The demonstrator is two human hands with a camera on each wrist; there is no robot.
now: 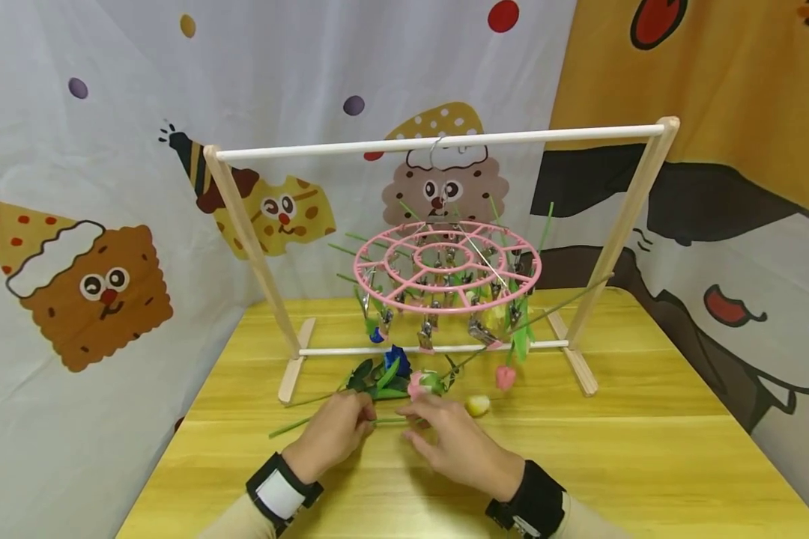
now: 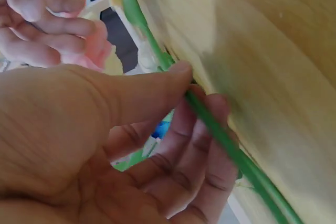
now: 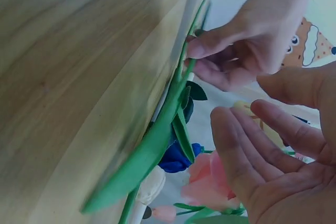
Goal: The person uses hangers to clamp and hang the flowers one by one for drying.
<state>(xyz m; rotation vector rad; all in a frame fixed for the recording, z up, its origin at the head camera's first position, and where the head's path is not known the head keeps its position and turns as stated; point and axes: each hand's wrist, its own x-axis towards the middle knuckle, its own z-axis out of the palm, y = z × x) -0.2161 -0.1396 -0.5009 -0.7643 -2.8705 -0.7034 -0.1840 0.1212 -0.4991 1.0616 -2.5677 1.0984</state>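
Observation:
My left hand point(image 1: 340, 427) pinches a green flower stem point(image 2: 223, 140) between thumb and fingers, low over the table. A long green leaf point(image 3: 142, 161) grows along this stem. Past my right hand, in line with the stem, a pale yellow tulip head point(image 1: 477, 406) lies on the wood. My right hand point(image 1: 455, 438) holds nothing, its fingers apart and slightly bent beside the stem. Just beyond its fingertips lies a pink rose point(image 3: 210, 179). Farther left is a blue rose point(image 1: 398, 361) with dark leaves.
A wooden rack point(image 1: 620, 232) with a white top rod stands behind the flowers. From the rod hangs a pink round clip hanger point(image 1: 448, 308), several flowers clipped head down in it, including a pink tulip point(image 1: 505, 376). A patterned curtain point(image 1: 276, 75) closes the back.

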